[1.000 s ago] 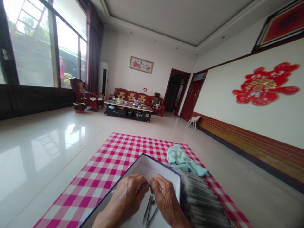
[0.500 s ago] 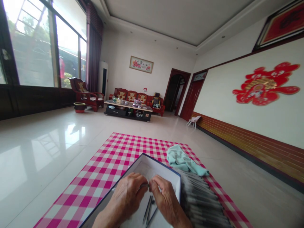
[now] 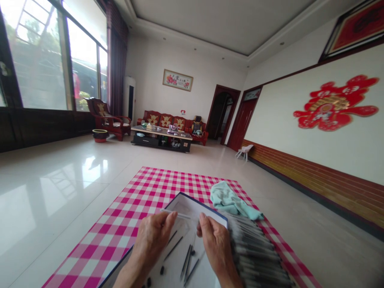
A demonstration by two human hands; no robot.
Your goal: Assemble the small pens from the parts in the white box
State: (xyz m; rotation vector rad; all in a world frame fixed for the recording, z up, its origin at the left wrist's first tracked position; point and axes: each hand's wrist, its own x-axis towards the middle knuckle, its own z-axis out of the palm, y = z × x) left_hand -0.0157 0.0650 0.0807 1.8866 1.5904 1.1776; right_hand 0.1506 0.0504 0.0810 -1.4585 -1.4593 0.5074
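My left hand is closed on a thin, whitish, see-through tube, pinched between thumb and fingers. The tube sticks out on both sides of the hand and points toward my right hand. The right hand's thumb and fingers are pressed together close to the tube's end; what they hold, if anything, is too small to make out. Both hands hover over a white tray with a dark blue rim. Thin black sticks and small black caps lie scattered on its bottom.
Right of the tray lies a blurred heap of slim grey and black sticks. A mint-green cloth is crumpled behind it. Everything rests on a pink-and-white checked cloth. A low table and sofa stand farther off.
My hands were close together over the tray and have moved apart and slightly up. The tube now shows clearly, as do more black pieces in the tray.
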